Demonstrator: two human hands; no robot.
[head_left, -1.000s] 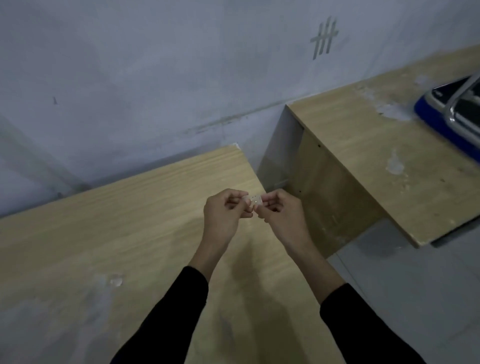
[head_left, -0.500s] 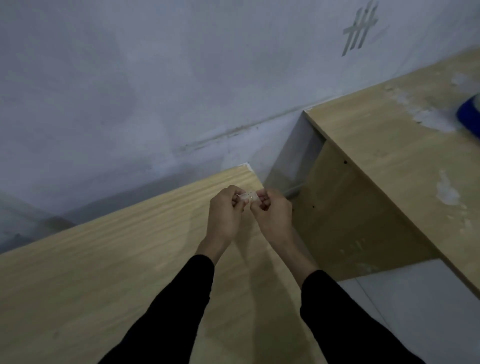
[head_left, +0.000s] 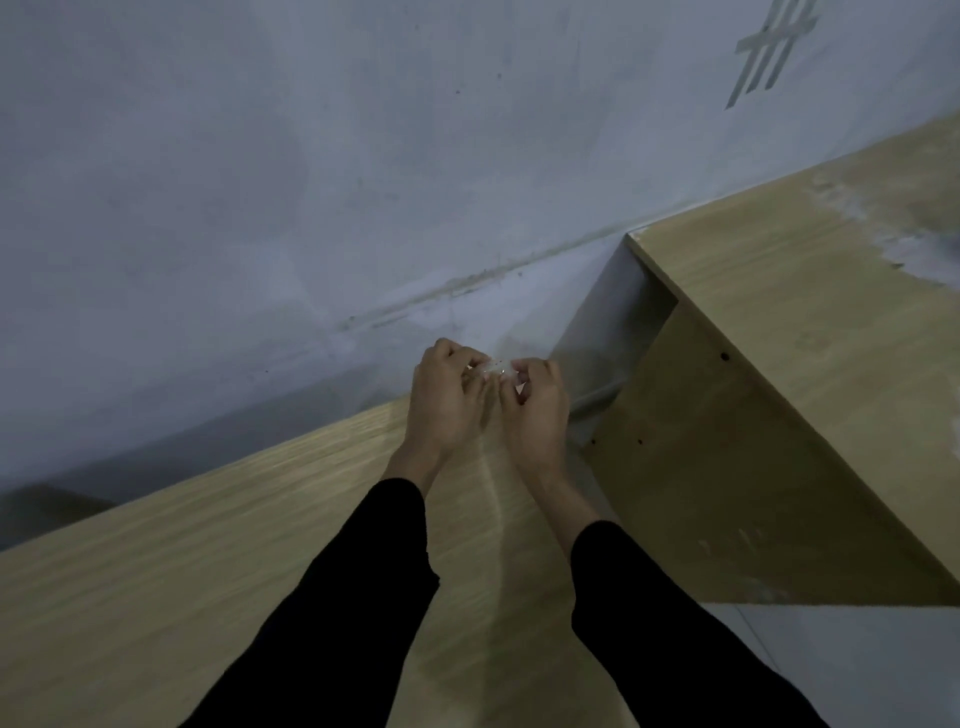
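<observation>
Grip: small pale piece between left hand and right hand

Piece betw. hands, desk R

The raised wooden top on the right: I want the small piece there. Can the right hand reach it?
Probably yes: nothing stands between the right hand and the raised wooden top, though it and the left hand pinch the small pale piece.

Black sleeves, pale translucent piece, light wood-grain tabletops, blue-grey wall with grey tally mark
</observation>
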